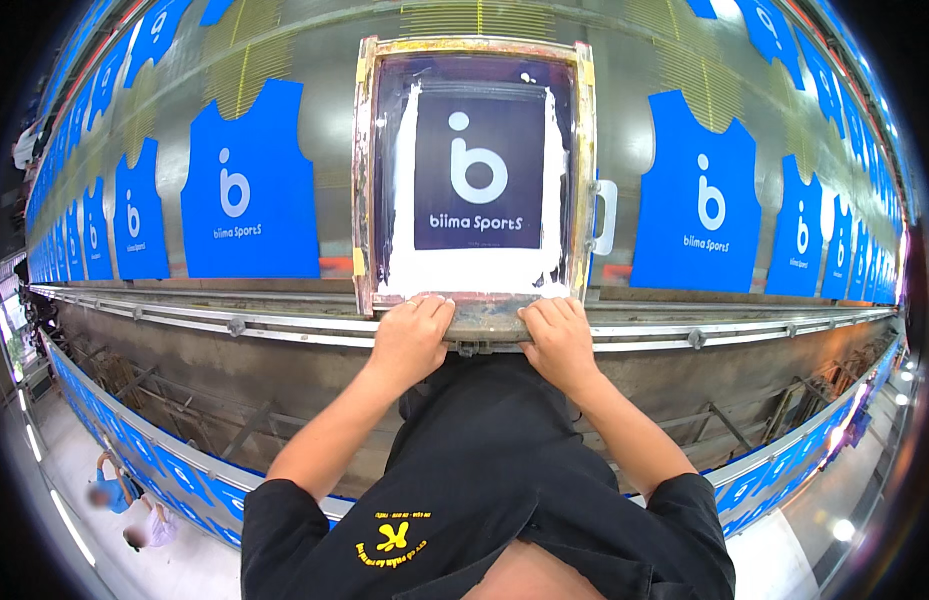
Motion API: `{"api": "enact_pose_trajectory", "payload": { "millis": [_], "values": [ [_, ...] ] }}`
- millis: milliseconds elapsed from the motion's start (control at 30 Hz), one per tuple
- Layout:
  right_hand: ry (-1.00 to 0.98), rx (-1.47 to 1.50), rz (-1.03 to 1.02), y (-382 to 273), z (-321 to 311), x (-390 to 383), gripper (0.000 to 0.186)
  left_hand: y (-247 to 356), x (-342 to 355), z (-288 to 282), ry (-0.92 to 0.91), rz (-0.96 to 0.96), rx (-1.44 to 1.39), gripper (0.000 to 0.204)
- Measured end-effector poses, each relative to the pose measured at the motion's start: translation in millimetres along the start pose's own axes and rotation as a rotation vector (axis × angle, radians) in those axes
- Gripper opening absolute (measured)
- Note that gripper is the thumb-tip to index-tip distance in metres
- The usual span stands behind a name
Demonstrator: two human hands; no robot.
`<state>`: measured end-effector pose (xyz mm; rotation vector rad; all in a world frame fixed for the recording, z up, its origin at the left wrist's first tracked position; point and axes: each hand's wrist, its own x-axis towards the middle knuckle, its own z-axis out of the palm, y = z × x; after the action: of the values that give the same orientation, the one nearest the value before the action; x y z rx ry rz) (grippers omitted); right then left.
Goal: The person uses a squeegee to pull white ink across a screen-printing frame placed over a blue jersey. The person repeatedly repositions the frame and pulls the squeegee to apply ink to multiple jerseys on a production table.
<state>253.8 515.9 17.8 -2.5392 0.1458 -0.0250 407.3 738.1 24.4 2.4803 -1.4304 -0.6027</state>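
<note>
A screen printing frame [366,180] lies on the long table straight ahead of me. Its dark mesh carries a pale logo, and white ink [469,272] lines both sides of the design and pools thickly along the near end. My left hand [412,335] curls its fingers over the left part of the frame's near edge. On the right part of that same edge, my right hand [559,338] is closed in the same way. Between the two hands shows a worn grey-brown bar [486,318]; my thumbs are partly hidden.
Blue cut fabric pieces with white logos lie in rows, one left of the frame [274,150] and one right [674,180]. A white handle-like loop [605,218] sticks out at the frame's right. A metal rail [664,338] runs along the table's near edge. Two people [112,490] are at lower left.
</note>
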Motion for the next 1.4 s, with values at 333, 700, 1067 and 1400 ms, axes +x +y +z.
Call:
{"api": "enact_pose_trajectory", "payload": {
  "millis": [333,700,1067,1400],
  "values": [
    [0.015,-0.170,0.181,100,-69,257,0.038,-113,268,-126,-0.087,0.004,0.214,0.047],
    [0.199,-0.082,0.046,76,-2,163,0.035,-84,170,-54,0.120,0.000,0.125,0.031],
    [-0.009,-0.046,0.103,98,-46,221,0.042,-101,227,-102,-0.154,-0.087,0.087,0.047],
    [0.198,-0.103,-0.014,108,-22,222,0.037,-105,223,-75,0.194,0.009,0.159,0.038]
  ]
}}
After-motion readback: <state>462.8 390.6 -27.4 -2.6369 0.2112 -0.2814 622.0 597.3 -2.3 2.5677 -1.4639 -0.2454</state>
